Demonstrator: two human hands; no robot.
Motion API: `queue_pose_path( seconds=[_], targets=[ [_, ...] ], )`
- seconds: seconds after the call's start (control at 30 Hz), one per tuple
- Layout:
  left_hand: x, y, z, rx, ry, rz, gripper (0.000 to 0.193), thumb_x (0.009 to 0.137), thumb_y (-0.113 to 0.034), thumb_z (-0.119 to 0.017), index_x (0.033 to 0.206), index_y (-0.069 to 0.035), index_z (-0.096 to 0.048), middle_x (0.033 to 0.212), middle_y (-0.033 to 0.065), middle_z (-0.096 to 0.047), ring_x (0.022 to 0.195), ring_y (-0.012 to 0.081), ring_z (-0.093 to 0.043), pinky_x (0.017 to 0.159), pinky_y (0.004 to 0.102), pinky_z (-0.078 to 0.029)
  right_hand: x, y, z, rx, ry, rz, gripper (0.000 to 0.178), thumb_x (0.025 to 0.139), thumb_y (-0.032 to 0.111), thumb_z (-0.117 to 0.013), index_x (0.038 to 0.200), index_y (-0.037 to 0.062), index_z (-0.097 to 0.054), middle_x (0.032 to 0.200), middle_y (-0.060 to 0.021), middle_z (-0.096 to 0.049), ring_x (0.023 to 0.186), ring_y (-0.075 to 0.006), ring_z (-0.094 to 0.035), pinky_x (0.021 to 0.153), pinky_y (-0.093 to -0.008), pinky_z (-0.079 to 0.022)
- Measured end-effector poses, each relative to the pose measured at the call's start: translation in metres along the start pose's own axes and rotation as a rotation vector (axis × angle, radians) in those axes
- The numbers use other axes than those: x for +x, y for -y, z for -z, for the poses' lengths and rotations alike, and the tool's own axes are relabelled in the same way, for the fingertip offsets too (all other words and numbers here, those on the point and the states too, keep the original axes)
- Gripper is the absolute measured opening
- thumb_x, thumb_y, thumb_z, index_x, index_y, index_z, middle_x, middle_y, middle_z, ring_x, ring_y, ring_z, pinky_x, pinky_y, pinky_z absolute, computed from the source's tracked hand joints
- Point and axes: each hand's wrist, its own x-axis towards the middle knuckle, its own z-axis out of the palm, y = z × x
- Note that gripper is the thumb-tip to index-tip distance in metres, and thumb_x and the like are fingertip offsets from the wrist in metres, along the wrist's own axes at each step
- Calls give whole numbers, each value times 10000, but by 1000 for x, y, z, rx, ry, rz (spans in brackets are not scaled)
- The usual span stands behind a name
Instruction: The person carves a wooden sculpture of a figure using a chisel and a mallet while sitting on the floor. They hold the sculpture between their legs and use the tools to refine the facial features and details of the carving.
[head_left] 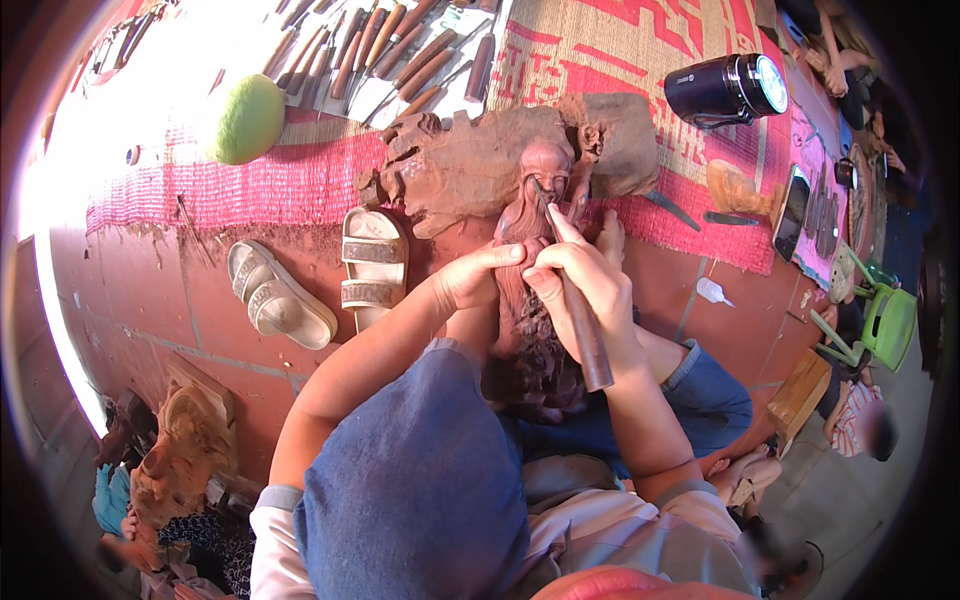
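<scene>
A reddish-brown wooden carving (470,165) of a bearded figure lies on the floor and reaches onto my lap. My right hand (585,285) is shut on a chisel (580,320) with a dark wooden handle. The chisel's thin blade rests on the figure's face (548,165). My left hand (475,275) lies against the figure's body, just left of the chisel, with its fingers touching my right hand. My knees in blue trousers hide the carving's lower part.
Two beige sandals (320,280) lie to the left on the red tile floor. Several wooden-handled chisels (390,45) and a green round fruit (247,118) rest on a red woven mat. A black flask (725,90), a phone (793,210) and another person's carving (185,450) are nearby.
</scene>
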Motion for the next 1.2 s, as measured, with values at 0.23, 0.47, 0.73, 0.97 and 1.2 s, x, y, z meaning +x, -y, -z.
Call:
queue_pose_path(
  seconds=[0.23, 0.47, 0.73, 0.97, 1.2],
  targets=[
    [-2, -5, -6, 2, 21, 5, 421, 873, -389, -602, 1105, -39, -579, 1086, 105, -605, 1023, 220, -569, 948, 374, -428, -4, 5, -8, 29, 24, 5, 172, 803, 88, -690, 841, -20, -561, 984, -318, -578, 971, -428, -602, 814, -403, -484],
    [-1, 0, 6, -36, -15, 68, 596, 828, -343, -662, 1288, -29, -451, 1220, 98, -559, 1149, 200, -516, 1024, 356, -365, 4, 16, -10, 3, 35, -42, 154, 821, 83, -656, 838, -10, -534, 925, -295, -564, 880, -431, -587, 763, -413, -477],
    [5, 11, 14, -84, 3, -12, 527, 838, -300, -637, 1262, -30, -478, 1213, 92, -562, 1140, 202, -521, 1023, 364, -367, 9, 9, -14, 99, 23, -91, 132, 819, 65, -639, 820, -2, -524, 812, -218, -544, 734, -366, -554, 679, -401, -455],
    [-3, 2, 7, -31, 39, 42, 552, 844, -361, -639, 1263, -36, -484, 1213, 111, -559, 1113, 223, -537, 1003, 379, -389, -10, -5, -30, 154, 6, -42, 135, 822, 90, -655, 816, -3, -558, 1148, -359, -531, 1119, -470, -521, 1030, -507, -304],
    [-1, -3, -8, -11, 17, 0, 503, 861, -405, -613, 1182, -25, -539, 1159, 127, -579, 1083, 231, -544, 967, 377, -409, -9, -2, -8, 40, 17, 12, 152, 848, 140, -634, 767, 42, -552, 1107, -308, -589, 1049, -401, -583, 1043, -607, -131]
  ],
)
